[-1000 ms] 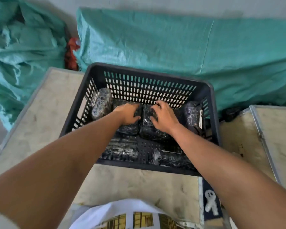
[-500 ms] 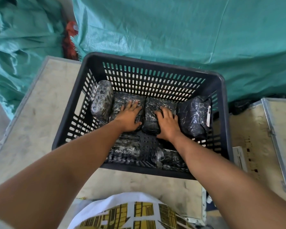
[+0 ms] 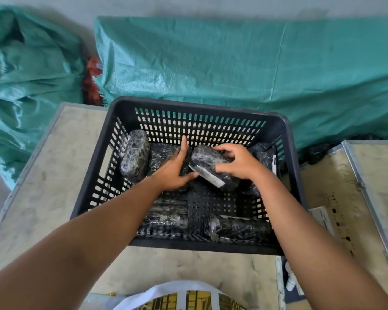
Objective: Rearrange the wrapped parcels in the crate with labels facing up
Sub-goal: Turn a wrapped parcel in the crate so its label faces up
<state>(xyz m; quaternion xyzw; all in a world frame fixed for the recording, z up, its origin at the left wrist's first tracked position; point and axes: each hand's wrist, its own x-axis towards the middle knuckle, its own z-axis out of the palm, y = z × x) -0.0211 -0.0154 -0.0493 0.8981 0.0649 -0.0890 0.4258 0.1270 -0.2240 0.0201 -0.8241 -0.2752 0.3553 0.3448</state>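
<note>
A black slotted plastic crate [image 3: 199,108] sits on a beige table and holds several dark wrapped parcels. My right hand [image 3: 240,163] grips one parcel [image 3: 207,158], lifted and tilted in the crate's middle, with a white label [image 3: 207,175] showing along its lower edge. My left hand [image 3: 175,171] lies flat against that parcel's left side, thumb under the label edge, fingers apart. One parcel [image 3: 135,158] leans on the left wall, another [image 3: 162,154] lies behind my left hand, and one with a white label [image 3: 263,153] stands at the right wall. Two parcels [image 3: 166,217] [image 3: 235,225] lie along the front.
The beige table [image 3: 54,175] has a metal edge on its left. A second beige surface [image 3: 349,198] with a metal frame adjoins on the right. Green tarpaulin [image 3: 233,63] covers bulky shapes behind the crate and at left. A white paper slip [image 3: 321,217] lies right of the crate.
Both hands were pressing flat on two middle parcels. Now my right hand has lifted and tipped the right middle parcel, showing its white label, and my left hand has shifted over to steady it.
</note>
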